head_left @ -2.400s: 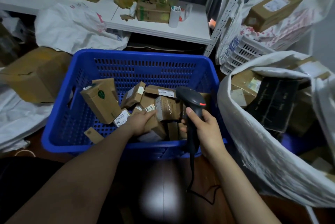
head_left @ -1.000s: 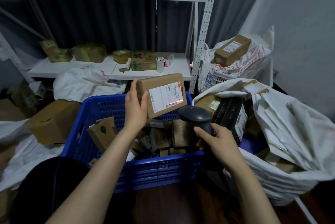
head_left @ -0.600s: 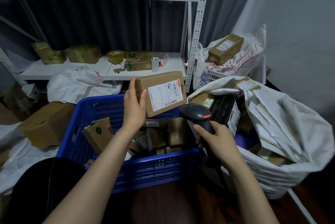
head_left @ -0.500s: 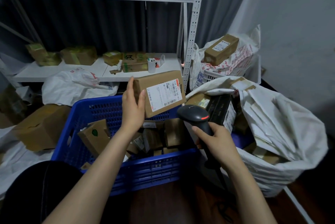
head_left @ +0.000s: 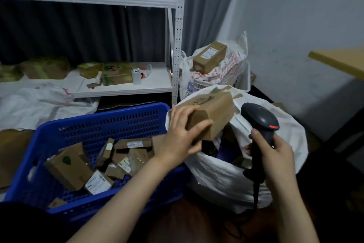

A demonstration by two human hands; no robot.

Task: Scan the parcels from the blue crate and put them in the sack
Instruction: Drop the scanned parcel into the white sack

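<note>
My left hand grips a brown cardboard parcel by its near end and holds it over the open mouth of the white sack. Its label is turned out of sight. My right hand holds a black barcode scanner upright by the handle, just right of the parcel and above the sack. The blue crate stands to the left with several small cardboard parcels lying inside. More parcels sit deep in the sack, mostly hidden.
A white metal shelf with boxes and a cup stands behind the crate. Another white bag topped by a box sits behind the sack. Crumpled white sacks lie at left. A wooden tabletop juts in at right.
My left hand has carried the parcel from above the crate rightward over the sack and turned its label away. The scanner has risen and shifted right. The view has swung right.
</note>
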